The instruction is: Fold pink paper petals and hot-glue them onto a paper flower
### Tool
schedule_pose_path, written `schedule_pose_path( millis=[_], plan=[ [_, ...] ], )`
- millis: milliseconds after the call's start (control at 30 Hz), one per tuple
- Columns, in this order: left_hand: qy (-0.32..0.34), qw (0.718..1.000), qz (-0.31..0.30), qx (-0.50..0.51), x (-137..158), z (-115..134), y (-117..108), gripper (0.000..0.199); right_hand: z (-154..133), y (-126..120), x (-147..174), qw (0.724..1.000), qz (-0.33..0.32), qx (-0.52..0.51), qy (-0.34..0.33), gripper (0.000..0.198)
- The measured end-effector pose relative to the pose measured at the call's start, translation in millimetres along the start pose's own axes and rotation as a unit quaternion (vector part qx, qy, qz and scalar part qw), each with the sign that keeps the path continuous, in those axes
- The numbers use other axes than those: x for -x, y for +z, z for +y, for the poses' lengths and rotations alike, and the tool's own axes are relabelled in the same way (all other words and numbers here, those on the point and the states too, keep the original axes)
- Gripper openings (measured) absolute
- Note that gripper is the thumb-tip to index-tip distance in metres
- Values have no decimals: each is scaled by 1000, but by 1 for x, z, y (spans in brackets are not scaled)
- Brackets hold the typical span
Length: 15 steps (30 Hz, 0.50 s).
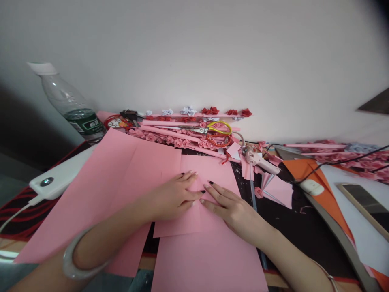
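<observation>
Wall (194, 52): pale grey, behind the table (294, 231).
Pink sheet (214, 166): mid-table, near the front edge, overlapping a lower sheet (206, 263) that reaches past that edge.
Left hand (174, 198): flat on the pink sheet, fingers extended, narrowly spread.
Right hand (235, 209): flat on the same sheet, fingers slightly apart, tips just beside the left hand's.
Back edge: paper flowers (179, 142), scissors (203, 130), glue gun (263, 163).
Left side: bottle (86, 121) toward the back corner, white device (65, 172) nearer the front.
Right side: phone (366, 205) on white paper (346, 211).
</observation>
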<state>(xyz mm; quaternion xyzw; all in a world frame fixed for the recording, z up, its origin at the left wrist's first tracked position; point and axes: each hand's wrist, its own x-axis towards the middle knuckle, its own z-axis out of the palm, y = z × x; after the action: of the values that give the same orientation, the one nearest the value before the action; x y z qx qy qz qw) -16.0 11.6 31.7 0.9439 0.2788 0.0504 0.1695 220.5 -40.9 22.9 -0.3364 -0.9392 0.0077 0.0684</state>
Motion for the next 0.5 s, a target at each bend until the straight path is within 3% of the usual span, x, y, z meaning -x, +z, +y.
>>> schedule_pose_path(
  millis=[200,500],
  plan=[
    [-6,1000,2,-1,-1,-2,2,36,-6,-7,-3,997,-1,-61,37,51],
    [-26,999,-1,23,-1,-4,-1,36,-7,-5,-3,997,-4,-53,49,48]
  ],
)
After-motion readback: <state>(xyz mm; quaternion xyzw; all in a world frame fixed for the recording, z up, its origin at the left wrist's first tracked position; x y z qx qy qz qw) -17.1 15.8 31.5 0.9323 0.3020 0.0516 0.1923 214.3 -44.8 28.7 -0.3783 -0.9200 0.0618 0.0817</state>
